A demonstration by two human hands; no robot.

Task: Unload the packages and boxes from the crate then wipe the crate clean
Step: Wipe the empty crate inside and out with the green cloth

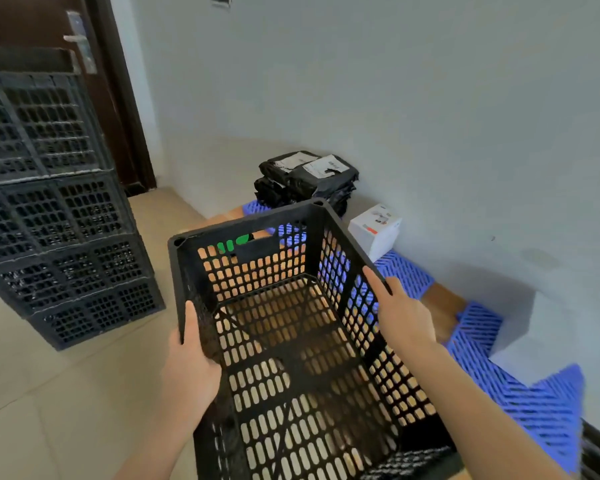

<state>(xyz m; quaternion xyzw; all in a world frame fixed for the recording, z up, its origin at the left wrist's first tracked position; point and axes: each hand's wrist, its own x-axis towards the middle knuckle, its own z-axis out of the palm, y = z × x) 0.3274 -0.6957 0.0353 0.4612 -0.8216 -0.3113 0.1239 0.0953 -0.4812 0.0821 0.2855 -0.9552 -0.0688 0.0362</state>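
A black perforated plastic crate [243, 225] fills the middle of the head view, tilted with its open side towards me, and nothing lies inside it. My left hand [191, 362] grips its left wall, thumb inside. My right hand [400, 310] grips the right wall's rim. Behind the crate, black plastic-wrapped packages [309, 178] with white labels are piled on a blue slatted mat [406, 270] by the wall. A white box [376, 232] stands to their right on the same mat. Something green [234, 242] shows through the crate's far handle slot; I cannot tell what it is.
A stack of black crates [59, 216] stands at the left in front of a dark door [32, 26]. More blue slatted mats [520, 393] run along the white wall at the right. The floor is pale tile [49, 410].
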